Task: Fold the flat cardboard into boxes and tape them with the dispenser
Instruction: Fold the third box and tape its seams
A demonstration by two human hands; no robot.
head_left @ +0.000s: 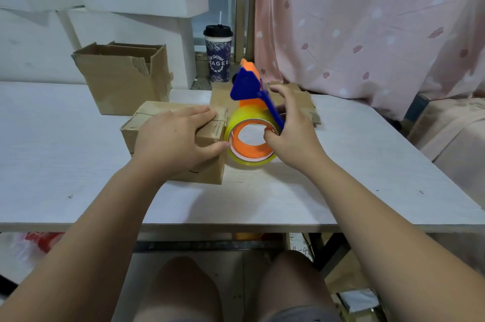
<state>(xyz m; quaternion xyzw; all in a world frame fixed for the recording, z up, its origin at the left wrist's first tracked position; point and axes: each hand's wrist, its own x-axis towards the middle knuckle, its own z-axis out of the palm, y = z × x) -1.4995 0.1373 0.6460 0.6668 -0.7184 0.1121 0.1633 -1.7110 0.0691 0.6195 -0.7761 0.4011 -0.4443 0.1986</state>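
A small folded cardboard box (pixel 210 172) lies on the white table (pixel 262 198), its top flaps closed. My left hand (pixel 173 138) presses flat on its top, thumb at the right end. My right hand (pixel 291 127) grips the tape dispenser (pixel 249 85), blue and orange with a yellowish tape roll (pixel 236 122), held against the box's right end. Flat cardboard (pixel 304 101) lies behind the dispenser, partly hidden by my right hand.
An open cardboard box (pixel 123 80) stands at the back left. A lidded paper cup (pixel 218 54) with a straw sits by the window. White boxes are stacked behind, a pink curtain (pixel 367 22) hangs at right. My knees show under the table's front edge.
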